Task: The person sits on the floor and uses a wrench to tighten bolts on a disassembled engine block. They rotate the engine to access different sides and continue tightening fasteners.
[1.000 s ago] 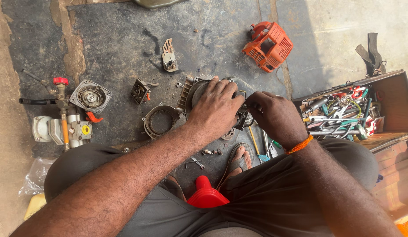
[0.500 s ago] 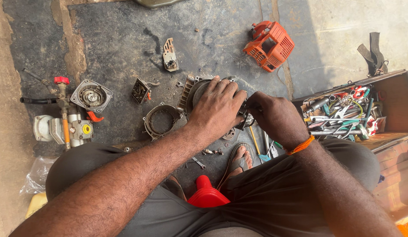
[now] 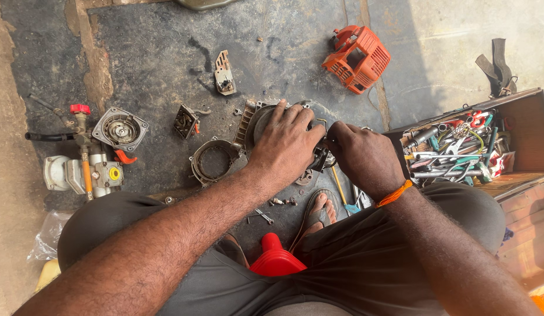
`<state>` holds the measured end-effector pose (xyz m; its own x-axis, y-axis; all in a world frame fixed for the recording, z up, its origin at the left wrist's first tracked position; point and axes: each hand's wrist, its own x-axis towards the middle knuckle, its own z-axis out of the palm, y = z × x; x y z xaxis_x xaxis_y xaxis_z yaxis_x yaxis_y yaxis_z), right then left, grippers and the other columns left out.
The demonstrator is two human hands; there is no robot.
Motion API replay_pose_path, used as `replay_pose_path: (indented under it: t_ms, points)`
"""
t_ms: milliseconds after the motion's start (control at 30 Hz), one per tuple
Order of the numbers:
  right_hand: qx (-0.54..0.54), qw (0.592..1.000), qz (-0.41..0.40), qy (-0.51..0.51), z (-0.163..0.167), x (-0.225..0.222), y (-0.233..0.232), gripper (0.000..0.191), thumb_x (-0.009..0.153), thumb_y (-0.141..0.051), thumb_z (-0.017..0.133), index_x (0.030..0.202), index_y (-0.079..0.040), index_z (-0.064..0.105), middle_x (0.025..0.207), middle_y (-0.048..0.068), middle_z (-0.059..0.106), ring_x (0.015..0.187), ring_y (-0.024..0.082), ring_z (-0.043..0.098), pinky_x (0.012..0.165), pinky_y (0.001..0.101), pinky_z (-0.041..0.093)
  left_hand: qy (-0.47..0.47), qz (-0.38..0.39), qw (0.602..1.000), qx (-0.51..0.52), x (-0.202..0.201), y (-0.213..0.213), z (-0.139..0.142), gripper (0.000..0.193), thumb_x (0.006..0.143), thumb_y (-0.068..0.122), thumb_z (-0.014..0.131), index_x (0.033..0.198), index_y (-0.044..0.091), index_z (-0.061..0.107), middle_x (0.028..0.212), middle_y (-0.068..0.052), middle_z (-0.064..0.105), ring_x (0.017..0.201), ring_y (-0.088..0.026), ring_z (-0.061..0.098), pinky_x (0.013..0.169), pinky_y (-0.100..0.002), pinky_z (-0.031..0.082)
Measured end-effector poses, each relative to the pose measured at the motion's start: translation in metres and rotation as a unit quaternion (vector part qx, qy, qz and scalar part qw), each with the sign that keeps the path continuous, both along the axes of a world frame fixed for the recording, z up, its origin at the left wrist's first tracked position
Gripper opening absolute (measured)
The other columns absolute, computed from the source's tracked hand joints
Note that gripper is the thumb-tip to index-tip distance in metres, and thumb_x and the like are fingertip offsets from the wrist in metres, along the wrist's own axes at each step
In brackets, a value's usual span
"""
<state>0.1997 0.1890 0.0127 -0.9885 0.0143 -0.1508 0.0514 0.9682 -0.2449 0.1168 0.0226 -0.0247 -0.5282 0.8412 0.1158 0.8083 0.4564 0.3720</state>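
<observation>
Head view: left hand (image 3: 286, 143) palm-down on engine (image 3: 254, 120)

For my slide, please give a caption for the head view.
Left hand presses a small engine block while right hand works beside it, toolbox nearby.

The left hand (image 3: 286, 146) covers most of the small engine (image 3: 254, 120), and the right hand (image 3: 365, 157) hides whatever it grips. The tools in the wooden toolbox (image 3: 526, 126) at right are too tangled to distinguish, and a metal object (image 3: 202, 3) at the far edge is cut off.
</observation>
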Motion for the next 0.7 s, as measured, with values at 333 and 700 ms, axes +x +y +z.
replay_pose_path:
  t_ms: [333,700]
  points:
    - [0.047,0.999,0.007,-0.02,-0.006,-0.002,-0.002,0.034,0.103,-0.042,0.056,0.102,-0.009,0.066,0.084,0.01,0.07,0.08,0.03,0.073,0.067,0.0461,0.058,-0.018,-0.008,1.0,-0.008,-0.003,-0.004,0.004,0.026,0.085,0.018,0.078,0.107,0.006,0.07,0.121,-0.019,0.056,0.13,-0.035,0.05,0.121,-0.062,0.028]
    - [0.003,1.0,0.0,-0.021,0.012,-0.002,0.004,0.037,0.099,-0.046,0.062,0.103,-0.009,0.063,0.088,0.011,0.071,0.081,0.034,0.073,0.066,0.0498,0.057,-0.017,0.004,1.0,0.004,-0.003,-0.004,-0.001,0.039,0.087,0.029,0.081,0.114,0.006,0.065,0.118,-0.016,0.059,0.129,-0.033,0.053,0.123,-0.062,0.03]
